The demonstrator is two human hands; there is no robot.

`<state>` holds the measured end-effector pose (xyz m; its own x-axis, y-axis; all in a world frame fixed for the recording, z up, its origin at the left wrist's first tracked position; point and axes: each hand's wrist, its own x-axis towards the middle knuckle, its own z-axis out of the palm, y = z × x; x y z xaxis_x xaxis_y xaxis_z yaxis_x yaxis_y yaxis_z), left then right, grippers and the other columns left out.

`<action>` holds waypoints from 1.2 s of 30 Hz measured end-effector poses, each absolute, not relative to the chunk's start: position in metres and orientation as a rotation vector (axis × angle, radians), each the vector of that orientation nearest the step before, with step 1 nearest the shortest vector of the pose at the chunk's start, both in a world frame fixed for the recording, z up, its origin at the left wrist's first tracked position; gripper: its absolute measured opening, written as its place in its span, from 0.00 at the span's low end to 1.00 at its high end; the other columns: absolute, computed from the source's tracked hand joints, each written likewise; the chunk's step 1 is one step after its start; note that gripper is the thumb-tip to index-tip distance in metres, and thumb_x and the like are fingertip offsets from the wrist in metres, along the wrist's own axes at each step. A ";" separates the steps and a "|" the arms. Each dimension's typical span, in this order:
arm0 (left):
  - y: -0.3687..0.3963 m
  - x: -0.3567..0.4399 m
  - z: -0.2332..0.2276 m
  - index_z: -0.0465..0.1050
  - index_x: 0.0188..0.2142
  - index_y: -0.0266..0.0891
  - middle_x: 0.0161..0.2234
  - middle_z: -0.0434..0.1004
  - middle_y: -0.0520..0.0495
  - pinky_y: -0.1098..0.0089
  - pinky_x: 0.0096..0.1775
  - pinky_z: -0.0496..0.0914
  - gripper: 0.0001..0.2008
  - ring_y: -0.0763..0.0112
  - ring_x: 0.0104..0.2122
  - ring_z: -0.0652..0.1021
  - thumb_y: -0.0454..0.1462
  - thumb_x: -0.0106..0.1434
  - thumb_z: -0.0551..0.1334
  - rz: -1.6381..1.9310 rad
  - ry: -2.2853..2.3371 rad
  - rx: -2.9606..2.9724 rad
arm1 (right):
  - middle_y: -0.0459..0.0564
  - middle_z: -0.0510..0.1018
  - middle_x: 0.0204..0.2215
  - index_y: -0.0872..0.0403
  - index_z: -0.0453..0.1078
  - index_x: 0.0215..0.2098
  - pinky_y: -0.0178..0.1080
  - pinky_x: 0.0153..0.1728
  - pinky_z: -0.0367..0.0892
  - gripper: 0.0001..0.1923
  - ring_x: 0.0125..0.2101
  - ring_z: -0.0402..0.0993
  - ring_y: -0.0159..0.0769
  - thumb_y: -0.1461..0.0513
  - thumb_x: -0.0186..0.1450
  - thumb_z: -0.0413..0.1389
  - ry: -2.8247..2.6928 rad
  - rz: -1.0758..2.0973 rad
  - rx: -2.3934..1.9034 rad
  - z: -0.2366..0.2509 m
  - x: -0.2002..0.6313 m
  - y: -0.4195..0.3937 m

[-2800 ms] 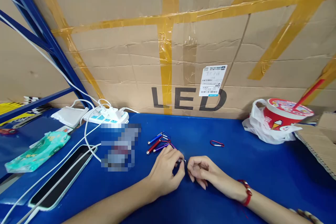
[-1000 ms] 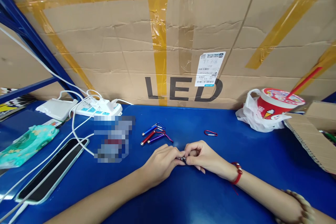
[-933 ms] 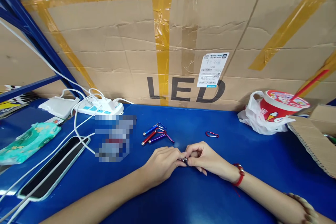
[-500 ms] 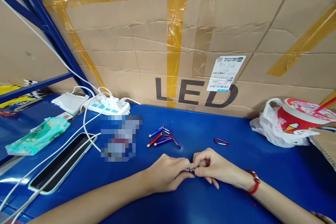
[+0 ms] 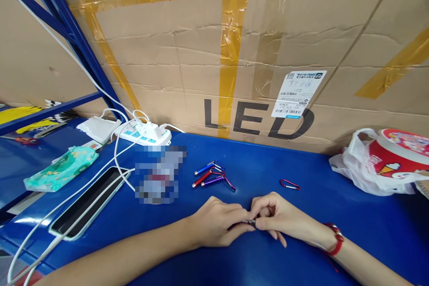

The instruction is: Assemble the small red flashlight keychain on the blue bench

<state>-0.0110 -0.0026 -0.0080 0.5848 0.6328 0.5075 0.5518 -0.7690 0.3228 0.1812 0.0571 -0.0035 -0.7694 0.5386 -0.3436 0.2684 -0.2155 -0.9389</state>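
Note:
My left hand [image 5: 223, 222] and my right hand [image 5: 273, 214] meet above the blue table, fingertips almost touching. Between them is a small dark and silver cylindrical piece [image 5: 250, 222], mostly hidden by the fingers. Both hands are closed in a pinch on it. Beyond the left hand lie three small metal keychain flashlights with carabiner clips: a blue one [image 5: 203, 169], a red one [image 5: 201, 178] and a purple one [image 5: 212, 181]. A loose red carabiner [image 5: 289, 184] rests on the table past my right hand.
Left of the hands are a phone [image 5: 85, 205] with white cables across it, a green tissue pack [image 5: 62, 167] and a white power strip [image 5: 157, 136]. A blurred-out item [image 5: 160, 176] lies nearby. A red bucket [image 5: 392, 158] in a plastic bag stands right. Behind rises a cardboard box [image 5: 187, 76].
The whole view has shifted slightly, so everything sits a little further right. Both hands keep nearly the same pose on the small piece.

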 end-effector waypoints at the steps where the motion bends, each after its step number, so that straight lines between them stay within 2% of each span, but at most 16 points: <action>1: -0.002 -0.011 -0.008 0.71 0.37 0.36 0.22 0.74 0.52 0.75 0.19 0.59 0.17 0.77 0.18 0.72 0.41 0.70 0.46 0.955 0.994 2.689 | 0.38 0.67 0.10 0.61 0.72 0.29 0.22 0.07 0.58 0.18 0.08 0.61 0.20 0.53 0.51 0.64 -1.826 2.107 -0.972 -0.003 0.181 0.057; 6: 0.000 -0.010 -0.008 0.71 0.38 0.36 0.21 0.73 0.52 0.75 0.22 0.62 0.18 0.76 0.19 0.73 0.40 0.71 0.45 0.992 0.984 2.734 | 0.39 0.67 0.09 0.61 0.72 0.27 0.22 0.07 0.57 0.18 0.08 0.60 0.20 0.53 0.50 0.64 -1.789 2.134 -0.982 0.000 0.182 0.058; 14: 0.002 -0.011 -0.007 0.69 0.43 0.38 0.26 0.75 0.51 0.76 0.27 0.66 0.17 0.75 0.23 0.75 0.40 0.71 0.44 0.895 1.034 2.702 | 0.39 0.68 0.10 0.61 0.72 0.27 0.22 0.08 0.59 0.15 0.08 0.62 0.21 0.56 0.50 0.64 -1.750 2.150 -0.961 -0.002 0.181 0.058; 20: 0.003 -0.009 -0.007 0.67 0.43 0.38 0.27 0.76 0.51 0.75 0.26 0.66 0.16 0.74 0.23 0.75 0.42 0.71 0.45 0.928 1.075 2.658 | 0.39 0.68 0.10 0.61 0.71 0.27 0.23 0.07 0.57 0.18 0.08 0.62 0.21 0.53 0.51 0.63 -1.720 2.172 -0.942 -0.002 0.180 0.059; 30: 0.003 -0.006 -0.005 0.67 0.41 0.41 0.28 0.77 0.52 0.76 0.29 0.67 0.11 0.73 0.25 0.77 0.40 0.70 0.48 1.017 1.076 2.499 | 0.39 0.69 0.11 0.61 0.73 0.33 0.22 0.08 0.58 0.23 0.08 0.61 0.20 0.48 0.53 0.59 -1.718 2.206 -0.845 -0.005 0.180 0.061; 36: 0.008 -0.005 -0.007 0.67 0.40 0.41 0.26 0.78 0.52 0.77 0.27 0.67 0.11 0.73 0.23 0.77 0.40 0.70 0.48 1.098 1.000 2.532 | 0.39 0.68 0.10 0.61 0.72 0.29 0.22 0.08 0.58 0.24 0.07 0.61 0.20 0.47 0.52 0.60 -1.700 2.193 -0.877 -0.003 0.179 0.060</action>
<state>-0.0052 0.0084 -0.0067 0.4931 0.6582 0.5689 0.5050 -0.7491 0.4288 0.1792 0.0601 -0.0026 -0.7942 0.5203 -0.3139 0.1744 -0.2998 -0.9379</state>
